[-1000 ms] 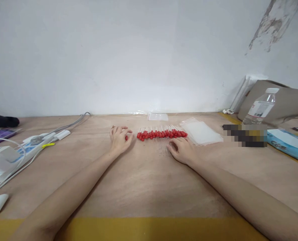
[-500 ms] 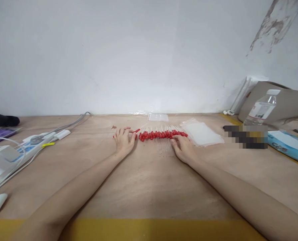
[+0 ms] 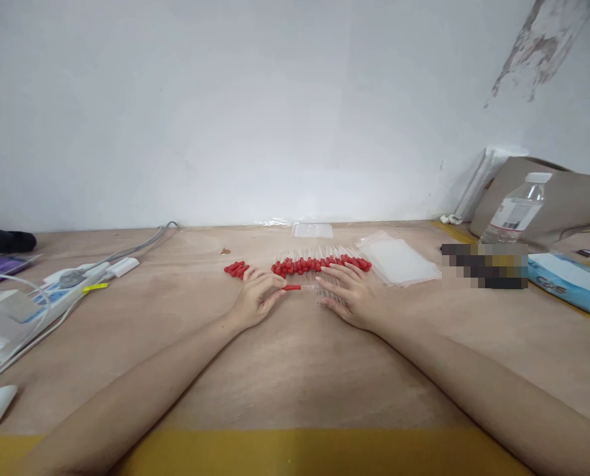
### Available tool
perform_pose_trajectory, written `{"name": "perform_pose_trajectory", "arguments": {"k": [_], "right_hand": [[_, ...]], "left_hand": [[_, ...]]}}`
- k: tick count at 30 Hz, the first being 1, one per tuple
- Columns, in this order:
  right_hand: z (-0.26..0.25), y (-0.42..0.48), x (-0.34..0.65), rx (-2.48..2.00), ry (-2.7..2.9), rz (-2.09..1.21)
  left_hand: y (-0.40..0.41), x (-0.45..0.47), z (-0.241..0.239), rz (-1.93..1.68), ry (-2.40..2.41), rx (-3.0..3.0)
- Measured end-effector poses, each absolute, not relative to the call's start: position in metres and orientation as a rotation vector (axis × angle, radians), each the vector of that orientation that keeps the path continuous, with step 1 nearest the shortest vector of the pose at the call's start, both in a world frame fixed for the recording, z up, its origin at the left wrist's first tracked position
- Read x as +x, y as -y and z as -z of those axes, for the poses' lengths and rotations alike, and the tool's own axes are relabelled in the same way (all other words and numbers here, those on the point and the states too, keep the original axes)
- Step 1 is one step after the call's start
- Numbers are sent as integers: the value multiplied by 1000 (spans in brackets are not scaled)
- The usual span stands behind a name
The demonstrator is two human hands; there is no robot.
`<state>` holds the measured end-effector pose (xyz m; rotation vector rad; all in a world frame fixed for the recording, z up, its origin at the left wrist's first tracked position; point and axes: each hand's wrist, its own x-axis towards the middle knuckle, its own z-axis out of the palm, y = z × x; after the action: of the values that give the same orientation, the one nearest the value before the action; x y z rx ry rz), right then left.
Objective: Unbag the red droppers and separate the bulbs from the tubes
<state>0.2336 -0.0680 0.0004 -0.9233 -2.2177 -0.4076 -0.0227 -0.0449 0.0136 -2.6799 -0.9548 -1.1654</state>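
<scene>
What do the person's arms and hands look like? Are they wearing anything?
The left hand and right hand have no gloves on, and I can't see a watch or bracelet on either wrist. Both forearms are bare, with no sleeves showing. Any rings would be too small to be sure of.

Soft, even, cool light covers the table (image 3: 295, 377); its source lies out of view. The wall (image 3: 255, 106) is palest above the table's back edge and dims toward the upper right. Blurry shadows hug the inner sides of both forearms (image 3: 176, 380), and the front edge darkens around its middle. Clear film (image 3: 275, 223) glints along the back edge. Thin clear stems (image 3: 315, 254) smear together, the bottle (image 3: 516, 208) leans with wide-angle stretch, and a pixelated patch (image 3: 486, 266) masks detail near the right edge.
</scene>
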Motion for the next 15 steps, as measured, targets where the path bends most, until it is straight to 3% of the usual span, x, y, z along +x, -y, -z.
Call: {"name": "perform_pose_trajectory", "arguments": {"k": [15], "right_hand": [[4,68,217,-931,2253,291]], "left_hand": [[50,6,-11,1017,767,-2564]]}}
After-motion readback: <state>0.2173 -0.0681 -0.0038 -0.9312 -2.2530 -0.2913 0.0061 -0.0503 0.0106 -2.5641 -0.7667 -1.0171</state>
